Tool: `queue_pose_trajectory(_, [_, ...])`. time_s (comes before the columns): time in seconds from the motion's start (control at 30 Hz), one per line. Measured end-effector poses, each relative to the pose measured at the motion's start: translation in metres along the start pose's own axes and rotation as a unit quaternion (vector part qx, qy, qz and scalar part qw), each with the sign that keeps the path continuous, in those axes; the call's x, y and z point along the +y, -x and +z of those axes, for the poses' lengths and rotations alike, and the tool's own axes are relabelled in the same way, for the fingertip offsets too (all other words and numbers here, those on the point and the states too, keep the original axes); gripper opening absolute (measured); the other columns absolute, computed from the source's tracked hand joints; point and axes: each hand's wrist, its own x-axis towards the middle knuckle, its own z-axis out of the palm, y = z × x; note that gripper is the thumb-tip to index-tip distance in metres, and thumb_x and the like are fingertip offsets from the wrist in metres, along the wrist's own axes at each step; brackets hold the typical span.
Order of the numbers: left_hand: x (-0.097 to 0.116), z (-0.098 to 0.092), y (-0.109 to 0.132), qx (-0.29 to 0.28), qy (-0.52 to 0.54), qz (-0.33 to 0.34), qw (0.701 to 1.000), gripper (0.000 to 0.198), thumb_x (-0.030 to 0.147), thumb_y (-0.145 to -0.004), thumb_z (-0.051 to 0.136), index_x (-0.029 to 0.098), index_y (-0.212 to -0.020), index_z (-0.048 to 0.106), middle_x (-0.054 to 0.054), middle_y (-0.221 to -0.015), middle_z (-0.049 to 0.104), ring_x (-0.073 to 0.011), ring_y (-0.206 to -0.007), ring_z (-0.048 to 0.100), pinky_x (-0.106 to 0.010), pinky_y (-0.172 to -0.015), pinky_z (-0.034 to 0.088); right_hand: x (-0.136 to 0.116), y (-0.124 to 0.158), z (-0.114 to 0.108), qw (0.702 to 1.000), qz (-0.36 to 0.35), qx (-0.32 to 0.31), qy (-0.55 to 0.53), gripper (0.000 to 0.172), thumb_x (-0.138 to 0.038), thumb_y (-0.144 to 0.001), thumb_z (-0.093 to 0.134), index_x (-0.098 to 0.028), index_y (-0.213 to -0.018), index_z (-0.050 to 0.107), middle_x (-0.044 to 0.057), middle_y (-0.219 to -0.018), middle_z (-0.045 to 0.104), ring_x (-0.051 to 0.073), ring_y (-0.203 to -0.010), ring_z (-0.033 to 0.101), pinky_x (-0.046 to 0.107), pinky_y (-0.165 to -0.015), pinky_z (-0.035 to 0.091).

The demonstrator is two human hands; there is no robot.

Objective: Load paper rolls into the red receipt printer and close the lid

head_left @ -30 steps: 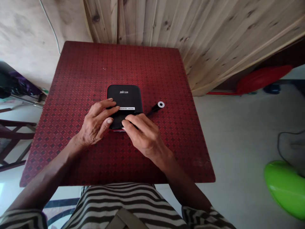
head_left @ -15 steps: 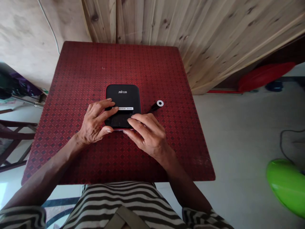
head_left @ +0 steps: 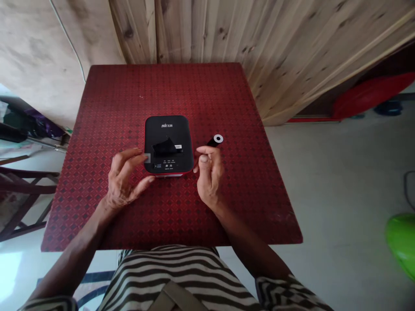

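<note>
A black device [head_left: 168, 129] with a red base lies on the red patterned table [head_left: 162, 90]. It has white lettering near its far end and small buttons at its near end. A black flap [head_left: 164, 148] stands lifted in its middle. My left hand [head_left: 125, 179] hovers at the device's near left corner with its fingers spread and curved, the index tip beside a small grey tab [head_left: 147, 158]. My right hand [head_left: 209, 172] is just right of the device, fingers curled in, thumb against the index tip, with nothing visible in it. A short black cylinder [head_left: 215, 140] with a white end lies just beyond it.
A wooden plank wall [head_left: 227, 30] rises behind the table. A dark chair frame [head_left: 19, 190] stands at the left. On the floor at the right are a red object [head_left: 372, 93] and a green round object [head_left: 402, 242]. My striped clothing [head_left: 175, 280] fills the bottom.
Both hands have come off the device's near end and moved apart. A black flap in its middle now stands up and the buttons show. The view has shifted slightly.
</note>
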Motion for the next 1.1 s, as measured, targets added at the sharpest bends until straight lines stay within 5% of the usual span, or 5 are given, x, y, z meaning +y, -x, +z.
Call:
queue_pose_trajectory(0.33, [-0.007, 0.008, 0.004, -0.005, -0.041, 0.047, 0.998, 0.064, 0.044, -0.092, 0.08, 0.024, -0.149, 0.056, -0.017, -0.135, 0.066, -0.0303, -0.122, 0.067, -0.045, -0.102, 0.06, 0.008, 0.002, 0.004, 0.998, -0.003, -0.045, 0.043, 0.043, -0.06, -0.112, 0.035, -0.027, -0.114, 0.062, 0.006, -0.102, 0.067, 0.021, -0.093, 0.068, 0.04, -0.082, 0.056])
queue_pose_trajectory(0.73, [-0.006, 0.012, -0.002, 0.032, -0.052, 0.038, 0.997, 0.064, 0.06, -0.08, 0.089, 0.023, -0.128, 0.068, -0.015, -0.124, 0.069, -0.0329, -0.114, 0.069, -0.048, -0.093, 0.061, -0.001, -0.002, -0.002, 0.995, -0.043, -0.063, 0.066, 0.032, -0.046, -0.115, 0.035, -0.025, -0.115, 0.06, 0.006, -0.104, 0.065, 0.02, -0.095, 0.068, 0.038, -0.086, 0.057])
queue_pose_trajectory(1.1, [-0.001, 0.016, -0.009, 0.03, 0.026, 0.0, 0.999, 0.053, 0.047, -0.08, 0.093, 0.022, -0.117, 0.066, -0.009, -0.114, 0.068, -0.0227, -0.103, 0.07, -0.037, -0.087, 0.063, -0.002, 0.0, 0.001, 0.992, -0.063, -0.057, 0.09, 0.036, -0.043, -0.116, 0.031, -0.023, -0.115, 0.061, 0.006, -0.102, 0.066, 0.019, -0.093, 0.068, 0.036, -0.085, 0.056])
